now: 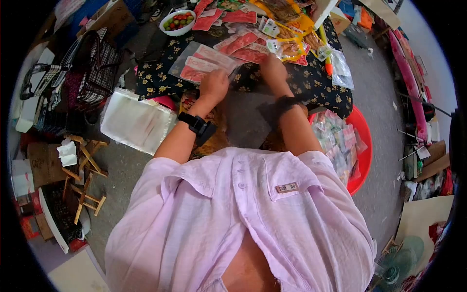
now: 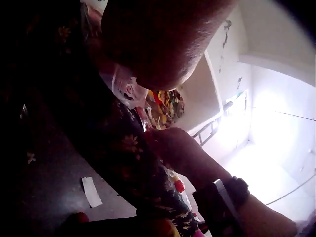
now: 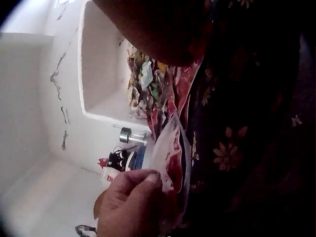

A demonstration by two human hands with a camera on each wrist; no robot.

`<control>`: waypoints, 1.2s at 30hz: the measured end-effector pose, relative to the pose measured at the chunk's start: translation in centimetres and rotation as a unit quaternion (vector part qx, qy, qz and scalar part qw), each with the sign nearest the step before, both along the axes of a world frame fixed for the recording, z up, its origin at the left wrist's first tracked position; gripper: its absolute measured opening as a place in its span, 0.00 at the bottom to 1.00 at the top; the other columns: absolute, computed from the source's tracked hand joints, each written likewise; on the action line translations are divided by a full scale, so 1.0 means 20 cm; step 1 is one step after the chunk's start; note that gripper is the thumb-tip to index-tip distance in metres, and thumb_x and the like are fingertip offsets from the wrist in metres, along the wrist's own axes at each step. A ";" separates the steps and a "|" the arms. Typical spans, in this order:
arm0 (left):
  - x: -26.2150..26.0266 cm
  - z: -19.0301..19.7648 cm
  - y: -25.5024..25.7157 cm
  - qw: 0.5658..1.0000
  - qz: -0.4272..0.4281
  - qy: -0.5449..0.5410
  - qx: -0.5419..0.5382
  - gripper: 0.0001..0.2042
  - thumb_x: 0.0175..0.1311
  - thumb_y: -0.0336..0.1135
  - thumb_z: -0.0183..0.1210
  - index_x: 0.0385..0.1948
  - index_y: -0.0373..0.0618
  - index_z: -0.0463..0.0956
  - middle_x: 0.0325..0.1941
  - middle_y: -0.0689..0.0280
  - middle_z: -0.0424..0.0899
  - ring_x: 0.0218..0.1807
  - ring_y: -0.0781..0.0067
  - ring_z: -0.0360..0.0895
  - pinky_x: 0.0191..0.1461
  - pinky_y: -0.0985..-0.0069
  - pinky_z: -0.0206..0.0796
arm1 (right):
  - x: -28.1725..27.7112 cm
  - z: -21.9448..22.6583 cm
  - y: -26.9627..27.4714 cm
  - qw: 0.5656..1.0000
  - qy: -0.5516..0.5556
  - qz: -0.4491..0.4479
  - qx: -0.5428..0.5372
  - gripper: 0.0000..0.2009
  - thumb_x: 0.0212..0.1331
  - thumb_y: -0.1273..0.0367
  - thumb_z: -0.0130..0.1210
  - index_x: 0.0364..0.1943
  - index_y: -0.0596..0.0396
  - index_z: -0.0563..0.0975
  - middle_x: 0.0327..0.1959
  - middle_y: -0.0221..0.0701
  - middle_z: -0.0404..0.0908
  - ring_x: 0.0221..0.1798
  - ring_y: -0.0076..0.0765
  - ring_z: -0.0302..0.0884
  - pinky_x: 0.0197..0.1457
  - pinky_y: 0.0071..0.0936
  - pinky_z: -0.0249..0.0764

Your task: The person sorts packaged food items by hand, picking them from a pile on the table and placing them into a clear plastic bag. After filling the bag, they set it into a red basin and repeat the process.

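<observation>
The clear bag [image 1: 202, 62] lies flat at eleven o'clock from the left hand [image 1: 214, 86], the nearer of the two, which pinches its edge, and its long axis runs from ten to four across the worktop [image 1: 318, 85]. The right hand [image 1: 274, 72], at two o'clock from the left, sits beside loose red packets [image 1: 250, 52], though from here I can't tell whether it grips one. Slick, creased film and stiff rectangles stand out against the dark flowered cloth [image 1: 151, 80].

Your right hand [image 1: 274, 73] and dark wristband [image 1: 278, 111] are blurred; red packets' [image 1: 238, 43] smallest print is illegible to you.
</observation>
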State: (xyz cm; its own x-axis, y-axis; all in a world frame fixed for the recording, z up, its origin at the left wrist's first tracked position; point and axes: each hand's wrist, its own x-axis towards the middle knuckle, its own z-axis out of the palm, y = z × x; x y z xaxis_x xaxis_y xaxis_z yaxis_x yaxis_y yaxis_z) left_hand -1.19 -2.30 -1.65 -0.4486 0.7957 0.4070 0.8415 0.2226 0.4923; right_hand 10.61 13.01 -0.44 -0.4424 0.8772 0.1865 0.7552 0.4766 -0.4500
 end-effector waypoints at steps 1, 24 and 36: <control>0.00 0.00 0.00 1.000 0.001 0.000 -0.005 0.07 0.49 0.33 0.44 0.22 0.41 0.69 0.27 0.54 0.72 0.32 0.50 0.68 0.34 0.58 0.59 | 0.00 0.00 0.01 1.000 -0.003 -0.007 -0.004 0.14 0.47 0.63 0.45 0.36 0.56 0.67 0.30 0.45 0.74 0.34 0.51 0.72 0.36 0.41 0.68; 0.02 0.05 -0.02 0.999 -0.012 0.010 -0.028 0.08 0.50 0.34 0.43 0.25 0.42 0.69 0.29 0.54 0.72 0.34 0.50 0.68 0.35 0.59 0.60 | 0.28 0.09 0.10 0.965 0.257 -0.036 -0.036 0.09 0.50 0.68 0.43 0.29 0.61 0.70 0.25 0.49 0.71 0.32 0.58 0.68 0.33 0.42 0.65; 0.01 0.04 0.00 0.999 0.002 0.004 -0.036 0.07 0.48 0.34 0.46 0.25 0.42 0.69 0.29 0.55 0.73 0.32 0.51 0.69 0.33 0.58 0.61 | 0.30 0.08 -0.03 0.832 0.485 0.007 -0.271 0.07 0.55 0.70 0.41 0.32 0.60 0.67 0.22 0.33 0.72 0.19 0.26 0.70 0.19 0.21 0.69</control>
State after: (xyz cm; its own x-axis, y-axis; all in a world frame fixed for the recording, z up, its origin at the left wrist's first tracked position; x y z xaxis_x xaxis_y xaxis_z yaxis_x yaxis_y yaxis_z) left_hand -0.91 -2.26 -0.90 -0.4493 0.8208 0.3527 0.8442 0.2609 0.4682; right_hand 16.60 12.33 1.14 -0.3256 0.9446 0.0416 -0.0918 0.0122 -0.9957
